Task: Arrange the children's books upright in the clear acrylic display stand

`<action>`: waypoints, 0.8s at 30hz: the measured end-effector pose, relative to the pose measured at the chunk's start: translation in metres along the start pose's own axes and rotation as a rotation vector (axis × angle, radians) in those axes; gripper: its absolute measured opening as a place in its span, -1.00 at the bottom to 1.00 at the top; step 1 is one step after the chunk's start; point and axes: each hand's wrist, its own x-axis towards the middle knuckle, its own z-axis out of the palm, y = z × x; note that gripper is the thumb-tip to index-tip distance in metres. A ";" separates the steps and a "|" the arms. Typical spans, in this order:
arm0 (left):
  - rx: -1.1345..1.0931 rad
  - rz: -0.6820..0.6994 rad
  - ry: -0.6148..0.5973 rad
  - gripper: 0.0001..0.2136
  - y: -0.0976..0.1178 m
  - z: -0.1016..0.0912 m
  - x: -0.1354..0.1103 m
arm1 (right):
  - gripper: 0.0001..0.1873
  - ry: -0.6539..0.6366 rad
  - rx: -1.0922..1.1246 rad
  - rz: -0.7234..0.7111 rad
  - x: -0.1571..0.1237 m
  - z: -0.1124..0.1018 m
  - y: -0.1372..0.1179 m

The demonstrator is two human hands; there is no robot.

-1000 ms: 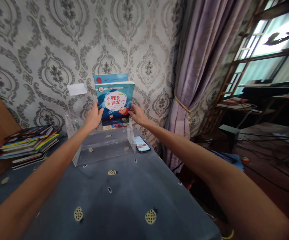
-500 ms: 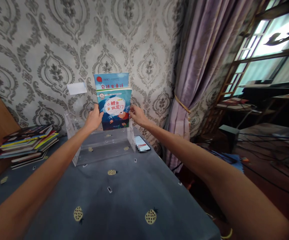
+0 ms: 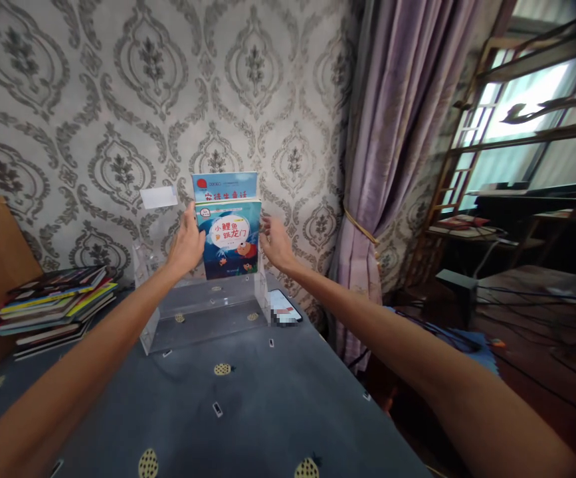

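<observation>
A blue picture book with a fish on its cover (image 3: pixel 228 239) stands upright in a clear acrylic stand (image 3: pixel 202 312) on the table. Behind it a second blue book (image 3: pixel 224 186) stands taller. My left hand (image 3: pixel 187 240) rests against the front book's left edge, fingers wrapped around it. My right hand (image 3: pixel 276 241) sits at the book's right edge with its fingers spread and loosened, barely touching or just off it.
A stack of books (image 3: pixel 53 307) lies at the table's left. A phone (image 3: pixel 285 307) lies right of the stand. The blue pineapple-print tablecloth (image 3: pixel 248 411) covers the table. A purple curtain (image 3: pixel 392 166) and a window hang to the right.
The front book has been lowered into the stand in front of the taller book. My right hand's fingers have loosened from its edge. The camera view has tilted up slightly.
</observation>
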 end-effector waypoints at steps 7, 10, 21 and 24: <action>0.029 0.008 0.009 -0.34 -0.007 0.000 0.012 | -0.32 0.101 0.005 -0.128 0.027 -0.004 -0.024; 0.034 0.010 -0.015 -0.40 -0.010 -0.001 0.015 | -0.32 0.071 0.032 -0.081 0.040 -0.002 -0.025; 0.239 -0.067 -0.061 -0.58 0.001 -0.006 0.022 | -0.40 0.048 0.015 -0.035 0.046 0.001 -0.016; 0.212 -0.085 -0.070 -0.62 0.000 -0.006 0.024 | -0.40 0.034 0.010 -0.021 0.046 -0.001 -0.018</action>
